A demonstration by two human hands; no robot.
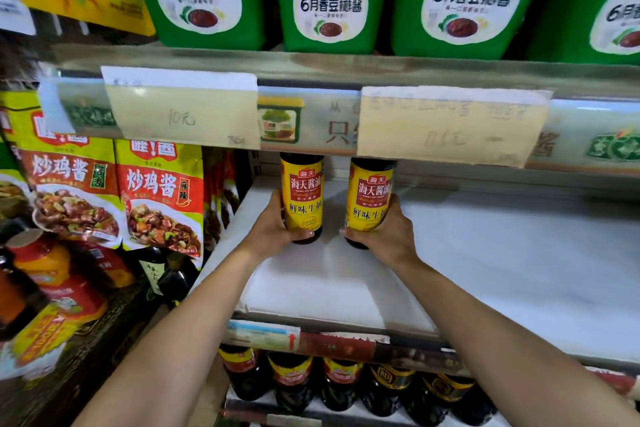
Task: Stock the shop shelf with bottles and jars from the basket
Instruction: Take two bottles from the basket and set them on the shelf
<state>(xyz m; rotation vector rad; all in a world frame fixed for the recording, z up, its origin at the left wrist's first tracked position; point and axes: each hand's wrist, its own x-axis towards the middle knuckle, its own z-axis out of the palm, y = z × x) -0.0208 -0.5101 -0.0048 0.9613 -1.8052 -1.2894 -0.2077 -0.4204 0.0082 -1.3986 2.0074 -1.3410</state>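
Observation:
Two dark soy sauce bottles with yellow and red labels stand upright on the white middle shelf (485, 253), side by side near its left end. My left hand (273, 229) grips the base of the left bottle (302, 196). My right hand (388, 236) grips the base of the right bottle (369, 199). Their tops are hidden behind the price strip of the shelf above. The basket is not in view.
Green tubs with yellow lids (332, 0) fill the upper shelf, paper price tags (450, 125) hanging below. Red and yellow sauce pouches (159, 198) hang left of the middle shelf, bottles under them. More dark bottles (346, 385) line the lower shelf.

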